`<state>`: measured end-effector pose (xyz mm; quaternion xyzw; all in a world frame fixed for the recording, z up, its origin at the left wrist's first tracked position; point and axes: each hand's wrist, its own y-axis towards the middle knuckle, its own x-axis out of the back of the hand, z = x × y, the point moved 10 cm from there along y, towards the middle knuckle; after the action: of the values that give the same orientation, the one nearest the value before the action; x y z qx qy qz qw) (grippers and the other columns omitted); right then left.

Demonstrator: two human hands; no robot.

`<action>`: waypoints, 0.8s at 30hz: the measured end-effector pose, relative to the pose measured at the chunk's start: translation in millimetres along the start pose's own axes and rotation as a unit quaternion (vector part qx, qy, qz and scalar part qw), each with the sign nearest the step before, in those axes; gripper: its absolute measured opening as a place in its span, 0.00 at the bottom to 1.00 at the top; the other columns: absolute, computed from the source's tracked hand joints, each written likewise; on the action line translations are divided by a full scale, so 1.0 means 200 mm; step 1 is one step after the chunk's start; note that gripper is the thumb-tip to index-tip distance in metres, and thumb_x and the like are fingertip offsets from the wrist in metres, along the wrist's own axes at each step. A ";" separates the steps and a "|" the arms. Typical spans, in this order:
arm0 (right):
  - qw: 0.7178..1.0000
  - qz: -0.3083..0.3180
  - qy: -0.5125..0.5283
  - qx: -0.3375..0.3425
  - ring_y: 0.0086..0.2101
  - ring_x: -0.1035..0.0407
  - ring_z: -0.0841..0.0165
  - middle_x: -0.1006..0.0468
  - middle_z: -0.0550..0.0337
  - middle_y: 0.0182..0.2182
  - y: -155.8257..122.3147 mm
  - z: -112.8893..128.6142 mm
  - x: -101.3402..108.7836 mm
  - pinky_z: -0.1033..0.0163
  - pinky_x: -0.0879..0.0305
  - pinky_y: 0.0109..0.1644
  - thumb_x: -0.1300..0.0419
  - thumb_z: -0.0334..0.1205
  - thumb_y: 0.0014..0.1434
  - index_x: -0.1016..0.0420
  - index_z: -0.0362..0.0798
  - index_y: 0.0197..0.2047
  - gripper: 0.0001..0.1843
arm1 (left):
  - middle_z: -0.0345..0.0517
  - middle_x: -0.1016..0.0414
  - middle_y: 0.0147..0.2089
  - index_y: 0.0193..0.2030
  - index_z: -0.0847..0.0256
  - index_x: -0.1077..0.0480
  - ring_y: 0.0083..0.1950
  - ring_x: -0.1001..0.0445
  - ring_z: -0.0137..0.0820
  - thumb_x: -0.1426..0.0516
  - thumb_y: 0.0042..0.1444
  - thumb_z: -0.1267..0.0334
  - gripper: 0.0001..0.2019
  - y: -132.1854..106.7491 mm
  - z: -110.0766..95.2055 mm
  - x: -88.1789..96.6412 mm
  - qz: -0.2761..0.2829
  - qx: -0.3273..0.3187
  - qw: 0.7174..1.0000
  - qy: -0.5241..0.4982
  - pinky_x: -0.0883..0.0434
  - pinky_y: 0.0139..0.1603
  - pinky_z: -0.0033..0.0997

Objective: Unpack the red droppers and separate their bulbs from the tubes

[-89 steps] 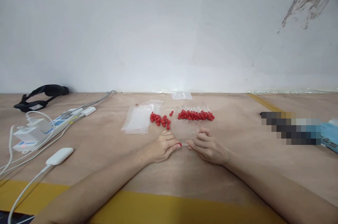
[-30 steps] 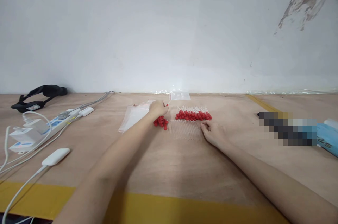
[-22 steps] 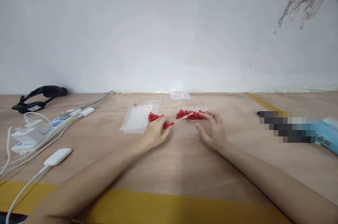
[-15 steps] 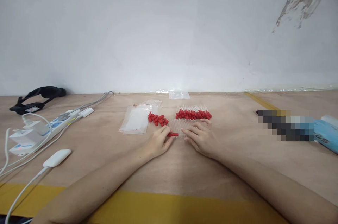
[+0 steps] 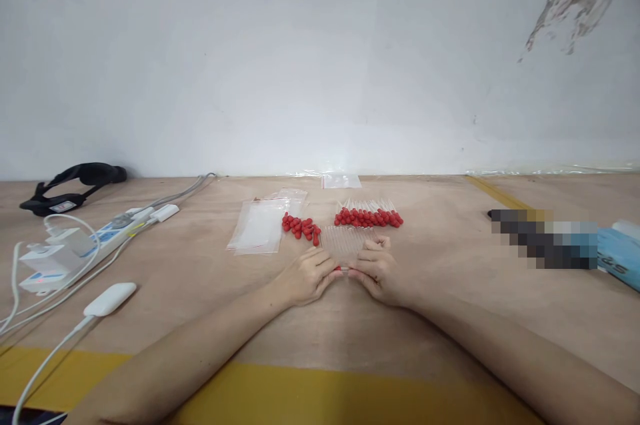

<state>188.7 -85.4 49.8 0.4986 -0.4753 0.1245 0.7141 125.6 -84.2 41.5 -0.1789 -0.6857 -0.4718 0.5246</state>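
Step in hand, by the look of it: seating a small red rubber bulb (image 5: 339,269) on a thin clear dropper tube (image 5: 347,270). Best kept in line and pushed straight, gripped close to the joint. Left hand (image 5: 306,276) pinches the bulb, fingers nearly closed. Right hand (image 5: 376,271) pinches the tube likewise. Both sit just in front of the flat row of bare clear tubes (image 5: 347,241).

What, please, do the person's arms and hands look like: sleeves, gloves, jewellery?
Both the left hand and right hand are ungloved, and the left forearm and right forearm are bare, with no sleeve, watch or bracelet in view. Rings are too small to tell.
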 end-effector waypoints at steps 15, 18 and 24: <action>0.945 -0.020 -0.020 -0.327 0.30 0.35 0.68 0.27 0.60 0.25 -0.19 -0.55 0.12 0.61 0.49 0.41 0.52 0.41 0.55 0.25 0.50 0.37 0.15 | 0.45 0.31 0.35 0.33 0.61 0.29 0.42 0.33 0.32 0.54 0.57 0.62 0.13 -0.09 0.68 0.27 -0.046 0.337 0.940 -0.032 0.36 0.45 0.29; 0.925 0.014 0.030 -0.380 0.27 0.35 0.68 0.28 0.61 0.22 -0.23 -0.62 0.01 0.65 0.46 0.33 0.53 0.39 0.52 0.28 0.47 0.43 0.18 | 0.43 0.27 0.39 0.41 0.61 0.30 0.42 0.31 0.31 0.53 0.54 0.66 0.13 -0.09 0.90 0.27 0.001 0.446 0.895 -0.019 0.35 0.44 0.26; 0.907 -0.014 0.045 -0.419 0.24 0.37 0.71 0.30 0.62 0.21 -0.24 -0.69 -0.06 0.66 0.44 0.30 0.50 0.36 0.48 0.29 0.43 0.39 0.16 | 0.48 0.25 0.36 0.43 0.64 0.31 0.35 0.27 0.32 0.46 0.46 0.63 0.16 -0.02 1.09 0.19 0.050 0.501 0.864 -0.001 0.32 0.33 0.26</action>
<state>290.6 9.2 5.2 0.1536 -0.4446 -0.0739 0.8794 -11.0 86.7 72.0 0.0738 -0.8203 -0.0376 0.5659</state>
